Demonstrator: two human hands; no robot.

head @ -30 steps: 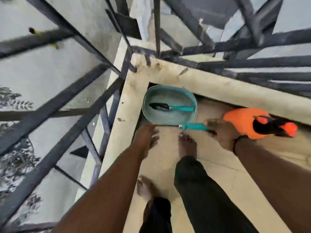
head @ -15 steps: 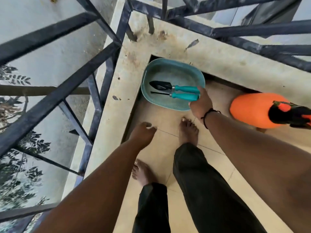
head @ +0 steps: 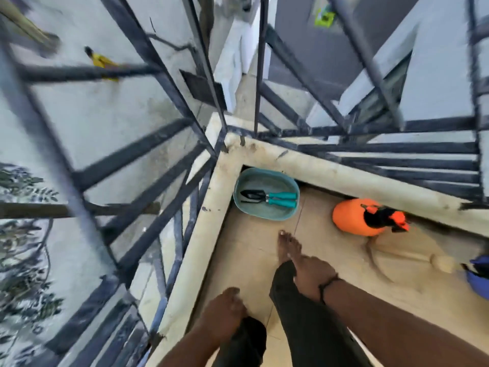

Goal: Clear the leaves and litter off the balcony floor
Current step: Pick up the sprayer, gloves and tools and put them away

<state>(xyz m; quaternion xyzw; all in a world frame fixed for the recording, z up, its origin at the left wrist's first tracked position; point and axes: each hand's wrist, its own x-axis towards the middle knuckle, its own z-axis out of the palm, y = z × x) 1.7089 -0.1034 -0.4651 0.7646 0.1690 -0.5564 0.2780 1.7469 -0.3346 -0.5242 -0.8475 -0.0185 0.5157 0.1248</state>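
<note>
Two teal-handled garden tools [head: 270, 198] lie side by side inside teal basin [head: 264, 215], handles pointing right; basin sits in balcony floor [head: 251, 255] corner against cream ledge [head: 211, 215] under dark railing [head: 148, 186]. Left hand [head: 225, 311] low over left trouser leg, fingers loose, grip empty. Right hand [head: 312, 274] just beside right knee, relaxed, grip empty. Orange spray bottle [head: 354, 217] lies on floor near far ledge. Blue object [head: 479, 276] at right edge, blurred. Leaves, litter on floor: cannot tell.

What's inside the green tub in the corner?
Two garden tools with teal handles lie side by side in the tub. The bit of tub floor under them is hidden.
</note>
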